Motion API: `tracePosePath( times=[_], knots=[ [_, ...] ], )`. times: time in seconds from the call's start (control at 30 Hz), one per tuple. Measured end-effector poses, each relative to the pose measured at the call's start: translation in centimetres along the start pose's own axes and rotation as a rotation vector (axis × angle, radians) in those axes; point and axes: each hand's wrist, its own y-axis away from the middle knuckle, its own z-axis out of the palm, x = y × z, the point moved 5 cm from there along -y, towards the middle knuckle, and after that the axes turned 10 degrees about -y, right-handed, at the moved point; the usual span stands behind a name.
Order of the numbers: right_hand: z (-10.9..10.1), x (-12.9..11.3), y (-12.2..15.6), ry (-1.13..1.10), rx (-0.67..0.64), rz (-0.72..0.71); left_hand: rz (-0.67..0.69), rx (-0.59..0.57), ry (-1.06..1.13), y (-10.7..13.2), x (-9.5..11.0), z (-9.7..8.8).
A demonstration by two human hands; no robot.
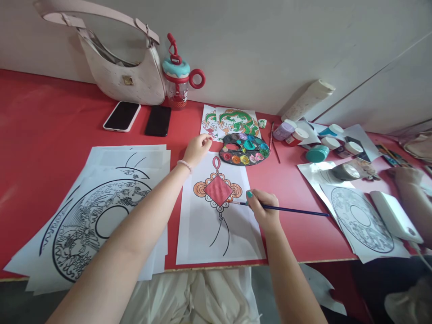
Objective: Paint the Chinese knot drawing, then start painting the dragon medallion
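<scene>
Pinning sheet (202,234) corner (left hand (197,148)); right hand (265,209) grips brush (290,209).

1. A white rectangular paper sheet (202,234), printed with a black-outlined Chinese knot ornament, is laid flat on the red desk (50,126). Its near edge is set along the desk's front edge, roughly midway along it. The knot's central diamond is filled in red and the loops around it in orange; the tassel lines below are left uncoloured. The sheet's far left corner is pressed down by the left hand (197,148).
2. A thin paintbrush with a dark blue handle (297,210) is gripped in the right hand (265,208). It is held nearly level, with the handle pointed towards the desk's right end and the tip laid against the right-hand orange loops.
</scene>
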Motion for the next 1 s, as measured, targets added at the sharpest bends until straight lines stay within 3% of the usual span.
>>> tracePosePath(
  times=[1.0],
  knots=[
    [-0.15,0.22,0.01,0.011,0.007,0.004,0.006,0.002,-0.002,-0.13,-0.22,0.16]
  ],
)
